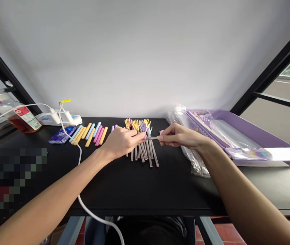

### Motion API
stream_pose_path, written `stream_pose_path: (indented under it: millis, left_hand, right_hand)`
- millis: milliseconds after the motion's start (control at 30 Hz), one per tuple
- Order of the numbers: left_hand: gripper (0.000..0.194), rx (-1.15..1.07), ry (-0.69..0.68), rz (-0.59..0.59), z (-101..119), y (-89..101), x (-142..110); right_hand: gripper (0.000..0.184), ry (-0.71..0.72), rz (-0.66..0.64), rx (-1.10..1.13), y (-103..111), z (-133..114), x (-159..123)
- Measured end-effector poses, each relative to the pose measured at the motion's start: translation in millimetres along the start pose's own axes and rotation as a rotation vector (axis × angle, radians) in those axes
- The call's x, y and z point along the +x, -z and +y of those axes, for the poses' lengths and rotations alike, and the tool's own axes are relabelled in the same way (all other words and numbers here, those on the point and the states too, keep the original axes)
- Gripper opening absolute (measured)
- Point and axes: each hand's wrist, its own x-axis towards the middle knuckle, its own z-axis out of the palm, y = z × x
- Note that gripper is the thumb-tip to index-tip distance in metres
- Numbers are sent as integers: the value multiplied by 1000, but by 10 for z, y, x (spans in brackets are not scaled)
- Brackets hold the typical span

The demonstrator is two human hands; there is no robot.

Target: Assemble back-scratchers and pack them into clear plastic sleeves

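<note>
My left hand [124, 140] is closed around a pink handle [144, 137], of which only the end shows. From it a thin metal rod [152, 137] runs across to my right hand [177, 136], which pinches it between thumb and fingers. A bit of pink at the right fingertips may be the rod's hand-shaped head, mostly hidden. Behind and below my hands lies a bunch of back scratcher rods [147, 153] with yellow, purple, blue and pink hand-shaped heads [135, 124]. Loose yellow, blue and pink handles [90, 136] lie in a row to the left.
A purple tray [259, 132] with plastic packaging stands at right, beside clear plastic bags [198, 163]. At left are a power strip [77, 119], a blue packet [62, 134] and a bottle [23, 117]. A white cable [80, 170] crosses the black table [160, 194].
</note>
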Motion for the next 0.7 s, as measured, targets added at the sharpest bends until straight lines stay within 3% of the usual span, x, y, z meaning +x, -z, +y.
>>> stream_pose_path:
  millis: [167,300,367,467,700]
  left_hand:
    - [27,-361,253,-246,-114,72,-7]
    - [41,-686,561,-419,-242,192,6]
    - [47,-831,641,-446,-267,217,18]
    - [49,-954,650,-476,-252,205,34]
    - [48,-930,698,-371,-155,167,42]
  right_hand:
    - [42,90,167,-319,13,-91,-37]
    - [40,185,366,-491,-20,-143,-80]
    - [37,241,402,-532,-52,-152,-95]
    - [35,296,407,-560,-95,-147,-100]
    - [44,310,364,-500,-74,-130,-100]
